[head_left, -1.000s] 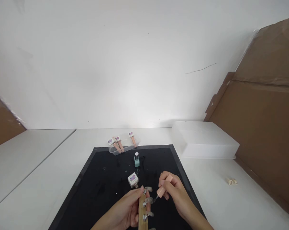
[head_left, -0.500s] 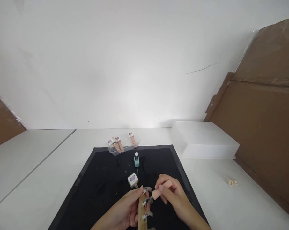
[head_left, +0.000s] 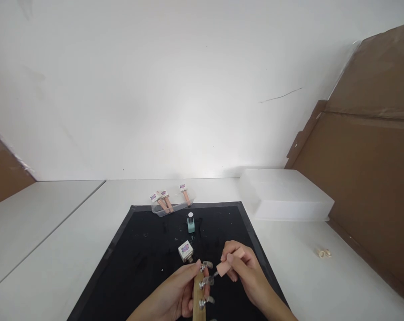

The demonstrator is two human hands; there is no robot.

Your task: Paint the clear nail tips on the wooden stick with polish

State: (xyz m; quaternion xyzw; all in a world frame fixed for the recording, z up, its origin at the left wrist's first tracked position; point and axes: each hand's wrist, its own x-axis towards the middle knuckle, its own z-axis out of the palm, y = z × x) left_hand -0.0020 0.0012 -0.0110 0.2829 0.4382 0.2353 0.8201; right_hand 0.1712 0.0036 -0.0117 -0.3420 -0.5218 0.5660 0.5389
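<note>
My left hand (head_left: pixel 180 290) is closed around a wooden strip (head_left: pixel 198 296) with several metal holders along it, each bearing a clear nail tip (head_left: pixel 208 281). Between the thumb and fingers of my right hand (head_left: pixel 247 272) is a pink-capped brush (head_left: pixel 224 268); its bristles point down-left at the second nail tip from the top. Whether they touch is too small to tell. Just above my left hand, a white square bottle (head_left: pixel 186 251) with a purple label lies on the black mat (head_left: pixel 138 263), its open neck toward me. Farther back stands a teal polish bottle (head_left: pixel 191 224).
A clear tray (head_left: pixel 160 213) at the mat's back edge holds several pink-capped bottles (head_left: pixel 185 195). To the right are a white plastic box (head_left: pixel 289 196) and small cream rings (head_left: pixel 320 253). Brown cardboard (head_left: pixel 365 178) rises at the far right.
My right hand has shifted slightly right with the brush, whose bristles now lie nearer the outer part of the nail tip. My left hand and the wooden strip have hardly moved.
</note>
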